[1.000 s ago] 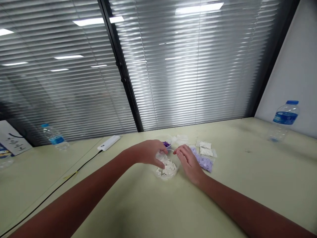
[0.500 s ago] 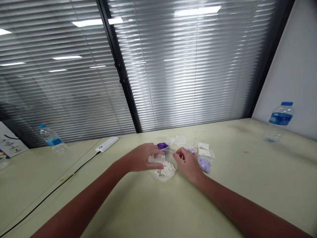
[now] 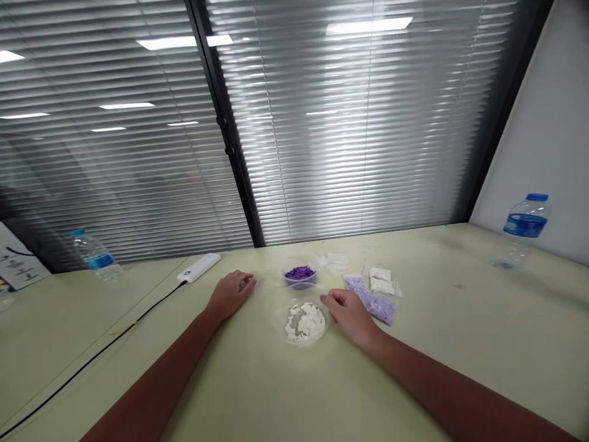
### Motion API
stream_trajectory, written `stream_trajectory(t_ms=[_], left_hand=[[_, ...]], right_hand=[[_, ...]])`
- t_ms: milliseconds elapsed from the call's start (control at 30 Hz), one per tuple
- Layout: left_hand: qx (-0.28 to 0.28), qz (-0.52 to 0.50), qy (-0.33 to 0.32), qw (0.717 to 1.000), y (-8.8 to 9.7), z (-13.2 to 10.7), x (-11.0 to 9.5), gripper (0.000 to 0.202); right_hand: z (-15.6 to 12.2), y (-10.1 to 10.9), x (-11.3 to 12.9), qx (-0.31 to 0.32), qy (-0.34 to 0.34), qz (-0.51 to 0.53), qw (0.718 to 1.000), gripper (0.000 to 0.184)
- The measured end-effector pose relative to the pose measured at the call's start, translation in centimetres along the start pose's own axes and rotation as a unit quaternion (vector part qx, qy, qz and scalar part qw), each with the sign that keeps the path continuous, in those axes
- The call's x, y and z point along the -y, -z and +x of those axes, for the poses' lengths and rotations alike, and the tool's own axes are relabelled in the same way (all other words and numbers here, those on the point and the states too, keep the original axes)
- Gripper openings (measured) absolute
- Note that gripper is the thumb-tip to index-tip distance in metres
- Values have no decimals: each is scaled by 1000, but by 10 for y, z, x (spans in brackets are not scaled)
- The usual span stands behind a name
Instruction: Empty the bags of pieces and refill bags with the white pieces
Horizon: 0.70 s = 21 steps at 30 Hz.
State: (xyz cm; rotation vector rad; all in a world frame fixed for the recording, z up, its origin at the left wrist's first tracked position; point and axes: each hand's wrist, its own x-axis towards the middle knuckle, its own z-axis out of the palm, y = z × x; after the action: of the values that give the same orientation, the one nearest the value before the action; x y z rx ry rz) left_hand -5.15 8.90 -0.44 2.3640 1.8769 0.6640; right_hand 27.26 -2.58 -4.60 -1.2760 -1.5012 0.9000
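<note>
A round clear plastic bowl (image 3: 304, 339) with small white pieces (image 3: 307, 321) in it stands on the table in front of me. My right hand (image 3: 346, 309) is closed in a pinch at its right rim. Off to the left, my left hand (image 3: 231, 293) rests low over the table with fingers curled; a faint clear edge shows at its fingertips, too indistinct to name. Behind the white pieces is a second clear bowl (image 3: 301, 284), holding purple pieces (image 3: 299, 272). Close beyond my right hand lies a clear bag of lilac pieces (image 3: 375, 305).
Small white packets (image 3: 381, 281) and clear plastic wrapping (image 3: 336, 262) lie at the back. A white power strip (image 3: 199, 267) with a black cable (image 3: 115, 341) is on the left. Water bottles stand at far left (image 3: 99, 258) and far right (image 3: 522, 227). Window blinds rise behind the table.
My left hand has moved left, away from above the bowl of white pieces, uncovering both bowls. My right hand stays by the rim, slightly lower.
</note>
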Motion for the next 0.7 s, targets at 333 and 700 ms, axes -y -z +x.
stream_trajectory(t_ms=[333, 700], left_hand=[[-57, -37, -74, 995, 18, -22, -35, 56], [146, -446, 38, 882, 3, -72, -95, 58]], right_hand=[[-5, 0, 5, 30, 11, 79, 996, 43], [-12, 3, 12, 16, 88, -31, 995, 38]])
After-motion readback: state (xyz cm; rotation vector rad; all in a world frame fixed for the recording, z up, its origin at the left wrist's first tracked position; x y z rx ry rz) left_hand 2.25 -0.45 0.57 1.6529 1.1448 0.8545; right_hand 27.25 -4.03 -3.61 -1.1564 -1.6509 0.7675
